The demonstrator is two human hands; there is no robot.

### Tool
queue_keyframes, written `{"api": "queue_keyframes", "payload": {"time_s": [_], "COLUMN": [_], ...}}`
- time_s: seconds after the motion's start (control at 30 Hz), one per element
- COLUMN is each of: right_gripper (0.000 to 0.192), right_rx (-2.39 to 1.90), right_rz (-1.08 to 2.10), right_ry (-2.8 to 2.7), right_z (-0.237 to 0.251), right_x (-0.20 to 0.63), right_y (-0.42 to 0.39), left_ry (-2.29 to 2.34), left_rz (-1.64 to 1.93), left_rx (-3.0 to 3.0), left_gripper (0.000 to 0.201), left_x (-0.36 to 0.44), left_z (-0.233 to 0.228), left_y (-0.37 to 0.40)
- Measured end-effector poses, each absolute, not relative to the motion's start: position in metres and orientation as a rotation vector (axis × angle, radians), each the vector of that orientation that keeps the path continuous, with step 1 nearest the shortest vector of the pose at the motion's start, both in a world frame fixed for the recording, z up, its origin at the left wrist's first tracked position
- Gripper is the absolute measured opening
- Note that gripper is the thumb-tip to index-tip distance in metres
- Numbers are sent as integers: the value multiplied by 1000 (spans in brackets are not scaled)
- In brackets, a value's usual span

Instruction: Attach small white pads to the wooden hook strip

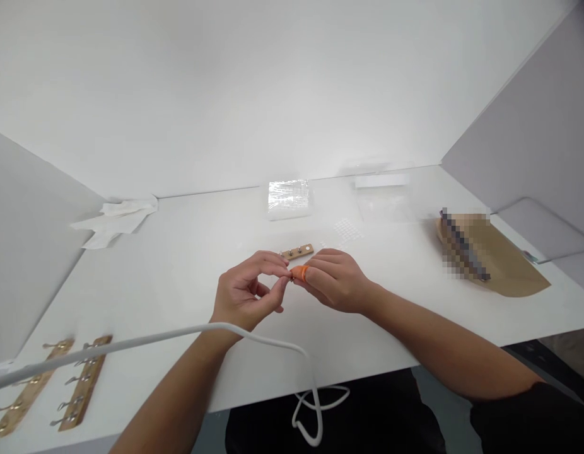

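At the centre of the frame the two hands are meeting over a white table (178,265). The right hand (337,280) is wearing an orange finger cot (300,272) on its fingertip, and that tip is pressing against the pinched thumb and forefinger of the left hand (247,293). Both hands are closing as a pinch on something very small between them; it looks like a tiny metal part, but it is too small to make out, so what either hand is actually gripping cannot be told.

Just behind the fingers a short wooden strip (297,252) with a row of metal studs is lying flat on the table, apart from both hands. Judging from this, the hands seem to be readying a small fitting for that strip, and the next move would call for a steady, fine pinch and careful aim at it.

Farther out, a clear plastic packet (290,198) is lying in the upper middle, a crumpled white cloth (116,217) at upper left, and a brown paper bag (497,258) at right, partly blurred out. At lower left two wooden hook racks (60,384) are being cut off by the frame edge. A white cable (254,334) is crossing the foreground, hiding part of the left wrist.
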State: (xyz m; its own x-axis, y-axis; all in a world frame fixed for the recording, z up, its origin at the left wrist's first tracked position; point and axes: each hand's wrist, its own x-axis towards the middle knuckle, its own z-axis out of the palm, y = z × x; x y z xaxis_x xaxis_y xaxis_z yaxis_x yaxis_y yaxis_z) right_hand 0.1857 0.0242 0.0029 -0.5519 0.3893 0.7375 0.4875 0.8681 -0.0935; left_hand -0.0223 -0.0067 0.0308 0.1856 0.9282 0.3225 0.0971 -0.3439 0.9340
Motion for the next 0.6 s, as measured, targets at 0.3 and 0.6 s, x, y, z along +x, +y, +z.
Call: {"api": "queue_keyframes", "payload": {"time_s": [0.3, 0.6], "right_gripper": [11, 24], "right_rx": [-501, -491], "right_rz": [33, 587], "right_ry": [-2048, -2086], "right_z": [8, 3], "right_x": [183, 188], "right_y": [25, 26], "left_ry": [961, 828], "left_rz": [1207, 1108], "left_rx": [1655, 1837], "left_gripper": [10, 17], "left_x": [-26, -35], "left_z": [33, 38], "left_y": [-5, 1]}}
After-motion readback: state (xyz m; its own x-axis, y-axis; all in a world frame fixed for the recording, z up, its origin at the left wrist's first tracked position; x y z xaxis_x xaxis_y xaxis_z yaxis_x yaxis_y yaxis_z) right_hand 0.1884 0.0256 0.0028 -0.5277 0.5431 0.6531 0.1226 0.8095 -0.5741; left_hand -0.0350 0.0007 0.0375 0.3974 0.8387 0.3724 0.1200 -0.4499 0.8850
